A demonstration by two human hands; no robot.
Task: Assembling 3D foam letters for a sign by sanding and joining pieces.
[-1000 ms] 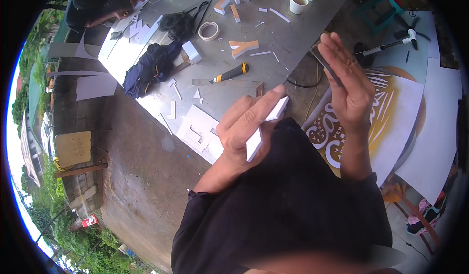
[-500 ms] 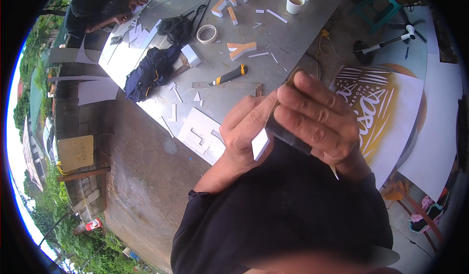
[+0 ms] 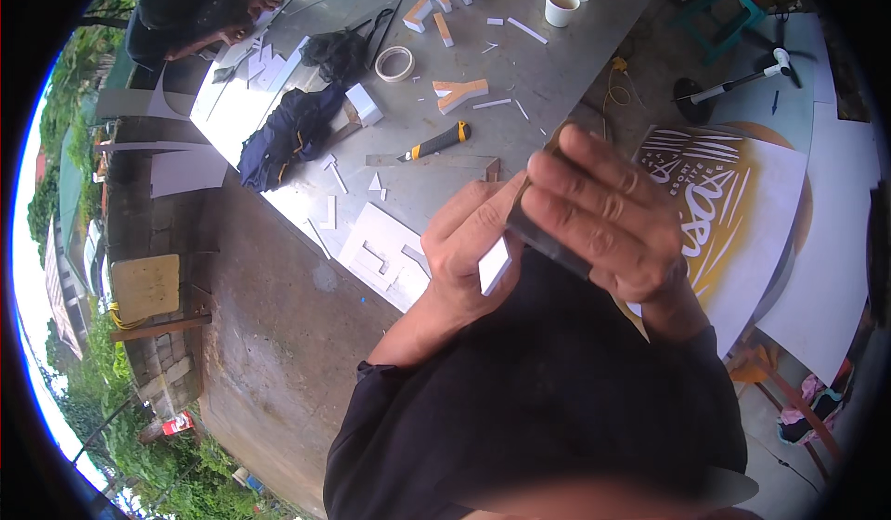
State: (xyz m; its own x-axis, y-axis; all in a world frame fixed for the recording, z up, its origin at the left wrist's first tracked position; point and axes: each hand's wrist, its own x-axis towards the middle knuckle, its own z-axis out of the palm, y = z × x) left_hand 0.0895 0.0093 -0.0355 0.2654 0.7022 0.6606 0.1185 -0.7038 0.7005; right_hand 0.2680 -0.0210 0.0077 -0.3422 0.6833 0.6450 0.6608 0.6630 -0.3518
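My left hand (image 3: pixel 461 246) is closed around a small white block (image 3: pixel 495 265), whose pale end face points toward me. Against the block, my right hand (image 3: pixel 608 209) presses a dark flat strip (image 3: pixel 549 244) with its fingers laid straight along it. What the strip is made of cannot be told. Beyond my left wrist lies a white board with cut-out shapes (image 3: pixel 382 256) at the table's near edge. A black-and-yellow utility knife (image 3: pixel 436 141) rests farther in, next to a metal ruler (image 3: pixel 380 160).
On the metal table (image 3: pixel 520 65) are a tape roll (image 3: pixel 394 64), dark cloth (image 3: pixel 292 140), white-and-tan letter blocks (image 3: pixel 459 93), offcuts and a paper cup (image 3: pixel 561 7). Another person (image 3: pixel 190 14) works at the far left. A fan (image 3: pixel 733 84) and printed panel (image 3: pixel 724 214) are at right.
My right hand and the dark strip have shifted slightly upward along the white block. My left hand has hardly moved and still holds the block.
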